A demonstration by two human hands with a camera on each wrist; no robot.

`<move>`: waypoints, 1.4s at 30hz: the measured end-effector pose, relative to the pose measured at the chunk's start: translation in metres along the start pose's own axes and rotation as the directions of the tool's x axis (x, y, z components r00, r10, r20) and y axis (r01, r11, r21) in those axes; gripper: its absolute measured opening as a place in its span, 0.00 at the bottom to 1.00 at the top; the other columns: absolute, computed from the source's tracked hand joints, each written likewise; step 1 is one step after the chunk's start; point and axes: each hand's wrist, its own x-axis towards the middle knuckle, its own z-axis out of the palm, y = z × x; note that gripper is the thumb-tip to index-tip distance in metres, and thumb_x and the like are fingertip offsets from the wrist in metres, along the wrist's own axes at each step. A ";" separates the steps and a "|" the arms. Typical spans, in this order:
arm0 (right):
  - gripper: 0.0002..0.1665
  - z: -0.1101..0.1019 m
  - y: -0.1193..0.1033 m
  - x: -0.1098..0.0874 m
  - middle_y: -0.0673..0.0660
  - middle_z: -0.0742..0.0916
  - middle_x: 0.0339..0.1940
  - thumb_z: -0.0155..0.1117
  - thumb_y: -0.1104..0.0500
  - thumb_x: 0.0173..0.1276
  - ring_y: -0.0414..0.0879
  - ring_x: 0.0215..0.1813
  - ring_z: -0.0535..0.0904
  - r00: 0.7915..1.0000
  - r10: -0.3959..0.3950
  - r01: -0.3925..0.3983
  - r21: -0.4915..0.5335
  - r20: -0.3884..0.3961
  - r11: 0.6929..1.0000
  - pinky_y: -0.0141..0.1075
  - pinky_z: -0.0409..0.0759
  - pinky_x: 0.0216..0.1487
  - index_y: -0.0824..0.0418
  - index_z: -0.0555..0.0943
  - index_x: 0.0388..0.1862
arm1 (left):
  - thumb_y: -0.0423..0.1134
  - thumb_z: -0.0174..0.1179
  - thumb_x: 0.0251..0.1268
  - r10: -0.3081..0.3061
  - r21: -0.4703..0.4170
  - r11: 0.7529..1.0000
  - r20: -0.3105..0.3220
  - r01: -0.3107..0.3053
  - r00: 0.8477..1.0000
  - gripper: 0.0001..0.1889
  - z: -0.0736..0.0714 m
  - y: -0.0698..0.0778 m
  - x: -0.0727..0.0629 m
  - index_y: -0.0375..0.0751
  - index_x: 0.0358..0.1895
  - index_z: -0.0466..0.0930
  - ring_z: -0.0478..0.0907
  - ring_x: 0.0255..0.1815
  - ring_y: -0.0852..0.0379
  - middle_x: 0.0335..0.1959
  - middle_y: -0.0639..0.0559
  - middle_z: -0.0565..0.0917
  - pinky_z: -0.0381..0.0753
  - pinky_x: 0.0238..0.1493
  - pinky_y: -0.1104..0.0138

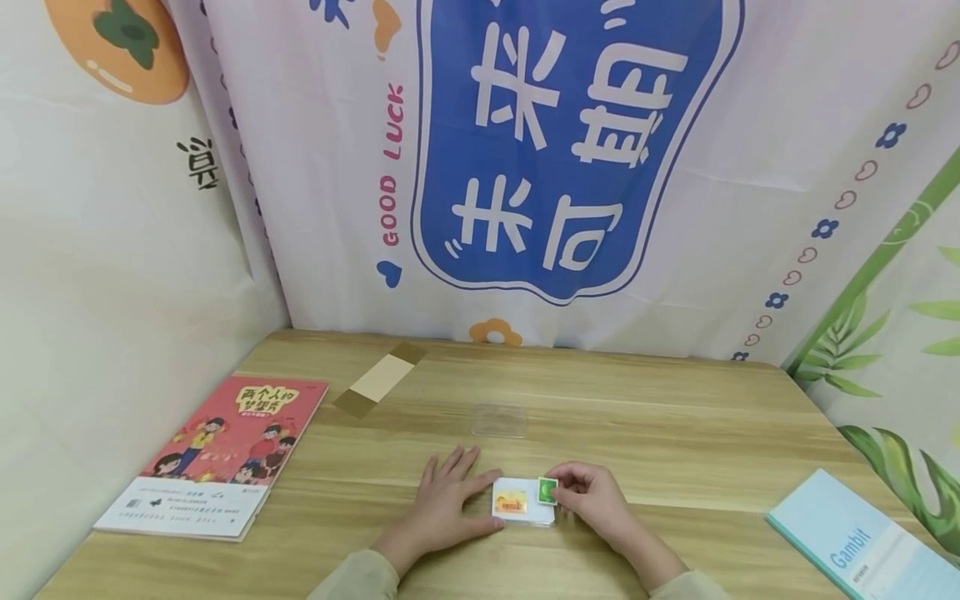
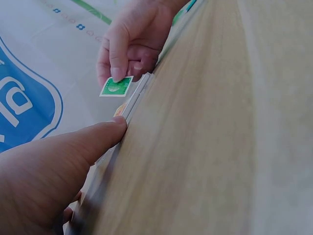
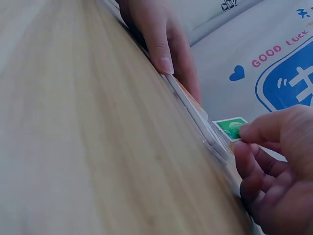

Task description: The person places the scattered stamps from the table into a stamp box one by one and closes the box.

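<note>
Steadying the white box (image 1: 531, 514), presumably, your spread left hand (image 1: 444, 505) touches its end; your right hand (image 1: 596, 500) pinches the green stamp (image 1: 547, 492) by one edge.

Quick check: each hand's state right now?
Left hand: open, fingers spread, thumb touching the white card.
Right hand: closed, pinching the small green stamp.

wooden table (image 1: 660, 417) — red book (image 1: 217, 454) left, blue notebook (image 1: 862, 533) right — printed cloth (image 1: 555, 167) behind
</note>
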 end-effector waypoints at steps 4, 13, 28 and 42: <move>0.09 0.003 0.002 0.000 0.55 0.77 0.23 0.62 0.69 0.51 0.39 0.22 0.68 1.000 -0.027 0.027 -0.057 0.006 0.998 0.25 0.67 0.20 0.68 0.79 0.34 | 0.66 0.50 0.47 0.001 0.000 1.000 0.001 -0.001 1.000 0.35 0.000 0.001 0.000 0.53 0.58 0.66 0.43 0.64 0.40 0.64 0.40 0.53 0.33 0.55 0.41; 0.08 0.006 0.005 -0.002 0.51 0.76 0.21 0.60 0.69 0.53 0.37 0.20 0.67 0.992 -0.105 0.115 -0.186 0.065 0.976 0.26 0.66 0.18 0.66 0.78 0.34 | 0.65 0.51 0.47 -0.002 -0.001 1.000 -0.001 0.002 1.000 0.34 -0.001 0.001 0.000 0.53 0.58 0.67 0.43 0.64 0.40 0.64 0.40 0.53 0.33 0.55 0.41; 0.13 0.008 0.004 -0.002 0.50 0.74 0.24 0.61 0.66 0.55 0.39 0.23 0.65 0.989 -0.113 0.134 -0.259 0.095 0.957 0.27 0.66 0.20 0.65 0.78 0.41 | 0.64 0.52 0.48 0.013 -0.009 1.000 -0.023 -0.013 1.000 0.33 0.000 0.000 -0.001 0.51 0.58 0.68 0.44 0.63 0.38 0.64 0.39 0.54 0.33 0.55 0.41; 0.09 0.010 -0.016 -0.008 0.51 0.73 0.24 0.60 0.69 0.54 0.40 0.24 0.65 0.990 -0.097 0.123 -0.300 0.100 0.946 0.26 0.64 0.22 0.67 0.79 0.36 | 0.65 0.51 0.48 0.005 0.008 1.000 -0.008 -0.005 1.000 0.34 -0.002 0.001 -0.001 0.52 0.58 0.67 0.44 0.63 0.39 0.64 0.39 0.53 0.34 0.55 0.41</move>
